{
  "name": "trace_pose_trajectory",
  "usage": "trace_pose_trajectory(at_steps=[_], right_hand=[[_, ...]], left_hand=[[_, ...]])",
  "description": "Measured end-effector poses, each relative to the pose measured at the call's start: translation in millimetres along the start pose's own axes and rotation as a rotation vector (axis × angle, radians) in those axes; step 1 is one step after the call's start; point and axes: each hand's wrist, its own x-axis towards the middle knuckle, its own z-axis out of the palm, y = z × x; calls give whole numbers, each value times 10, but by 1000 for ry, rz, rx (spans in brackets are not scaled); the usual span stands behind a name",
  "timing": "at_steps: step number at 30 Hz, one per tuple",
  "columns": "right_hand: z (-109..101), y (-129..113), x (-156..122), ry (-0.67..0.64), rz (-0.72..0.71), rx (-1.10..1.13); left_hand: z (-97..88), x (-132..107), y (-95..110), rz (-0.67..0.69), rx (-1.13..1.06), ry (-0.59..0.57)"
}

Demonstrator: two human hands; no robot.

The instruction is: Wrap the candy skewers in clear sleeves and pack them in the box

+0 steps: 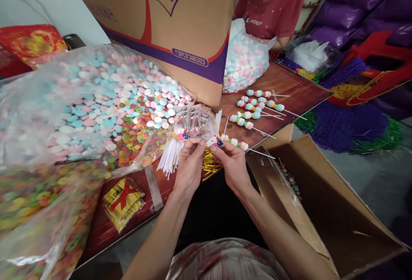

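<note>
My left hand [189, 162] and my right hand [234, 162] pinch a small clear plastic bag [212, 140] with coloured spots between their fingertips. Nothing can be made out inside the bag. A pile of similar clear bags [192, 121] lies just beyond my left hand. White sticks [168, 158] fan out at its left. Shiny gold twist ties [210, 165] lie under and between the hands. Past my right hand, several candy skewers [246, 122] of pastel and fruit-coloured pieces rest on the table, one skewer [236, 142] partly hidden by the fingers.
Large bags of pastel candies [96, 87] and ring gummies [41, 211] cover the left. A tall carton [193, 31] stands at the back; an open cardboard box [322, 194] sits at right. A gold packet [124, 203] lies near the table edge. Another person [280, 5] is behind.
</note>
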Motion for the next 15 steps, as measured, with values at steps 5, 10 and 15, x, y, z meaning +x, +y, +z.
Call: trace_pose_trajectory(at_steps=[5, 10, 15], right_hand=[[-91, -16, 37, -71, -27, -54], [-157, -6, -52, -84, -20, -143], [-106, 51, -166, 7, -65, -39]], left_hand=[[46, 3, -46, -193, -107, 12], [100, 2, -81, -45, -30, 65], [129, -129, -267, 133, 82, 103]])
